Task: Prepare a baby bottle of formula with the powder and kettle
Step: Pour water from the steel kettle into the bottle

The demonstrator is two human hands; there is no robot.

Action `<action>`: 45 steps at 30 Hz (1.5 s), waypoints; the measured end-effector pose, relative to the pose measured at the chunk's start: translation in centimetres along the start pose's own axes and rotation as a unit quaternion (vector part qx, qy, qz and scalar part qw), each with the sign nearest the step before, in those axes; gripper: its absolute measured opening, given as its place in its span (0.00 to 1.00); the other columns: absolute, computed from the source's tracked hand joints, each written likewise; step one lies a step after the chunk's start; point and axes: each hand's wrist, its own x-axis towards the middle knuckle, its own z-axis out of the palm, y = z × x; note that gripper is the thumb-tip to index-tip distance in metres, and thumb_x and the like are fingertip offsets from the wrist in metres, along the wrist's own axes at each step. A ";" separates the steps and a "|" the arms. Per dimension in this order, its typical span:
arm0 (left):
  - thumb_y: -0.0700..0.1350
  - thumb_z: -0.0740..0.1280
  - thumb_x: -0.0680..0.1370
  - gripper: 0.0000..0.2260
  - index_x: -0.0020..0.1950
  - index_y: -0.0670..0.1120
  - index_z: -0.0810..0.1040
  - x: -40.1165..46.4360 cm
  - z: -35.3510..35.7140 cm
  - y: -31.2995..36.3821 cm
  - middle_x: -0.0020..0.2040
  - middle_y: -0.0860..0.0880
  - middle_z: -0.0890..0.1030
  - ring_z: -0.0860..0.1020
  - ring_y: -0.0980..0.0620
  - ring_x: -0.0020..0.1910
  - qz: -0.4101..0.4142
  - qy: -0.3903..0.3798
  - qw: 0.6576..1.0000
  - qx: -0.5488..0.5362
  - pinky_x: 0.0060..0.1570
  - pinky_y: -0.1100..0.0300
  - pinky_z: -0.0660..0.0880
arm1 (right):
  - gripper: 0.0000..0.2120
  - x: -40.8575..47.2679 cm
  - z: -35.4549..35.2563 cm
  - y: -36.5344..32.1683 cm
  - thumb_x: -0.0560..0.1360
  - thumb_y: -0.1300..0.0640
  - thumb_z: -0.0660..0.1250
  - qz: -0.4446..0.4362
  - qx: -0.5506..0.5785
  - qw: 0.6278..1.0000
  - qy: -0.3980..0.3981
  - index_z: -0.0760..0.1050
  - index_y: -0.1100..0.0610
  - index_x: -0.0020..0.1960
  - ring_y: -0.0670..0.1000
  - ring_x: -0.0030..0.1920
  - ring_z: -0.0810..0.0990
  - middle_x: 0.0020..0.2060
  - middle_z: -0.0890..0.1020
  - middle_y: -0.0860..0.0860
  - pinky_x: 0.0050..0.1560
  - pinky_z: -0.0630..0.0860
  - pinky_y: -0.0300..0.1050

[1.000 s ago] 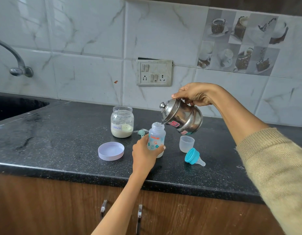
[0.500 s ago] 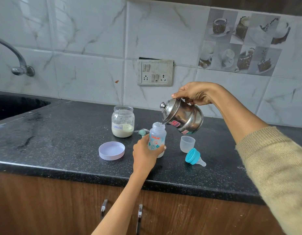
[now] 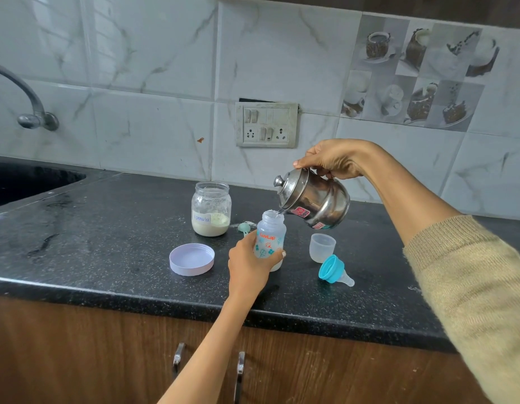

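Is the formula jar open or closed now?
Open. The jar has no lid on its mouth; a lilac lid lies on the counter nearby.

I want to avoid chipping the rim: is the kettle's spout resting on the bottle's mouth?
Cannot tell. In the head view the kettle spout meets the bottle rim's outline, with no plain gap or contact.

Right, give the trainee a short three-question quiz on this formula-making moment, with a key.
1. True or false: the steel kettle is tilted with its spout at the mouth of the baby bottle.
2. Which hand steadies the baby bottle on the black counter?
A. left hand
B. right hand
C. neither
3. Fill in: the formula jar stands open; its lilac lid lies on the counter, in front of the ____.

Key: 1 true. 2 A. 3 jar.
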 end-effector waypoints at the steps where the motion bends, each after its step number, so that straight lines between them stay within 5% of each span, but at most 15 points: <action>1: 0.50 0.76 0.68 0.21 0.59 0.46 0.77 0.0 0.0 0.0 0.56 0.48 0.82 0.78 0.50 0.57 -0.001 0.000 1.000 -0.001 0.57 0.50 0.76 | 0.14 0.0 0.0 -0.1 0.77 0.55 0.65 0.001 -0.002 1.000 -0.001 0.68 0.56 0.34 0.47 0.32 0.65 0.32 0.67 0.51 0.31 0.63 0.39; 45: 0.48 0.76 0.68 0.22 0.60 0.46 0.78 -0.1 -0.1 0.0 0.57 0.49 0.82 0.78 0.51 0.58 -0.007 -0.004 1.000 -0.010 0.58 0.51 0.76 | 0.14 0.7 -0.2 -0.5 0.77 0.54 0.65 0.005 -0.036 0.999 -0.012 0.67 0.55 0.35 0.47 0.33 0.64 0.33 0.68 0.51 0.32 0.63 0.40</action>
